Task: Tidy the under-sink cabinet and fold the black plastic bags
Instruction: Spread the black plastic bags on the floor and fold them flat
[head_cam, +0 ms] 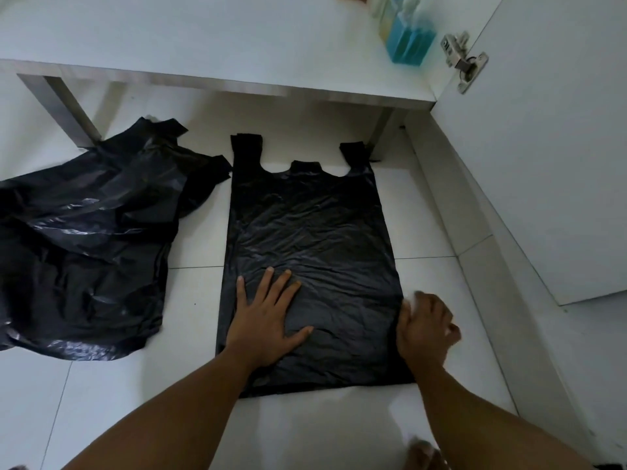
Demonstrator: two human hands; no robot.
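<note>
The white glossy tiled floor [193, 300] carries two lots of plastic. In the middle a black plastic vest-style carrier bag [312, 232] lies spread flat, its two handle loops pointing to 12 o'clock. At 9 o'clock, close beside it but apart, sits a crumpled heap of black plastic bags [84, 249]. Towards 12 o'clock, grey metal cabinet legs [64, 106] stand on the tiles, holding up the white cabinet base shelf [203, 39]. On that shelf, at 1 o'clock, stands a clear container of blue liquid [410, 42].

We're looking at a white tiled floor [193, 300] in pretty dim light, with a white cabinet [203, 39] up on metal legs [64, 106] and its door [543, 164] open on the right, hinge [463, 61] showing.
</note>
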